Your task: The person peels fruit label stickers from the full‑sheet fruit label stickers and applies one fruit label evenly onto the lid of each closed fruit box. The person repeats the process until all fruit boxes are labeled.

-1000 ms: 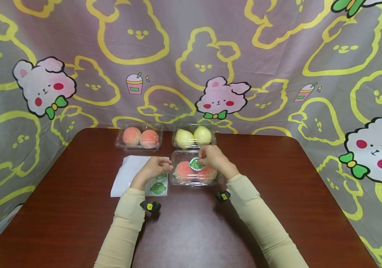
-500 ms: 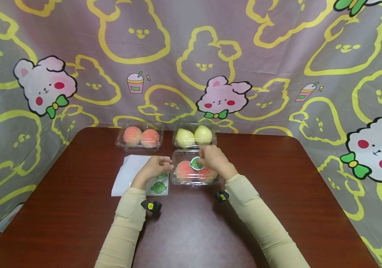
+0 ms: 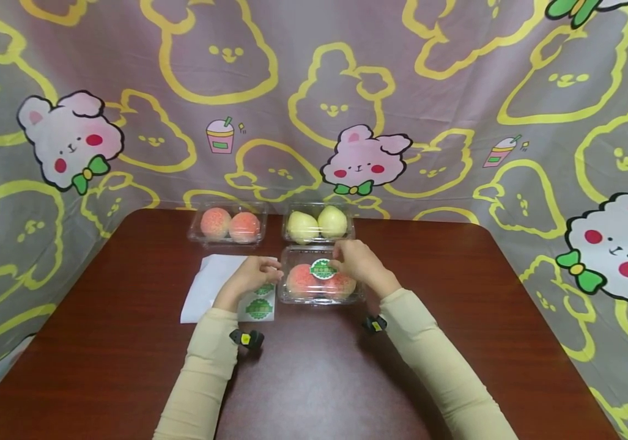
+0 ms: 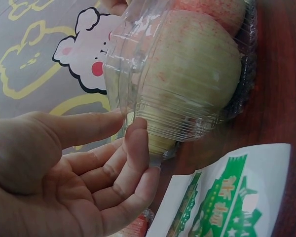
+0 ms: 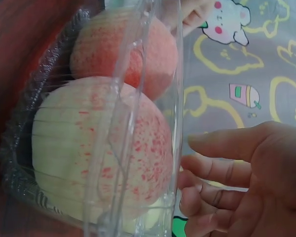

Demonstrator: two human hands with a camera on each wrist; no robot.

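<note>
A clear plastic clamshell box [image 3: 319, 301] with two peaches [image 3: 301, 283] in it sits before me, a round green-and-white sticker [image 3: 322, 269] on its lid. My right hand [image 3: 365, 267] is over the box's right side; the right wrist view shows its loosely bent fingers [image 5: 207, 197] at the lid, contact unclear, holding nothing. Left of the box, my left hand [image 3: 247, 281] hovers over a white sheet of stickers [image 3: 259, 309], partly covering it. Its fingers are relaxed and hold nothing, close to the box's left side in the left wrist view.
Behind stand two more clear boxes, one with two peaches [image 3: 216, 223] at left, one with two pale yellow-green fruits [image 3: 332, 221] at right. The brown table [image 3: 457, 293] ends at a patterned curtain [image 3: 286, 79] behind.
My right hand has shifted slightly to the right, uncovering a little more of the sticker. The left hand, box and sticker sheet stay in place.
</note>
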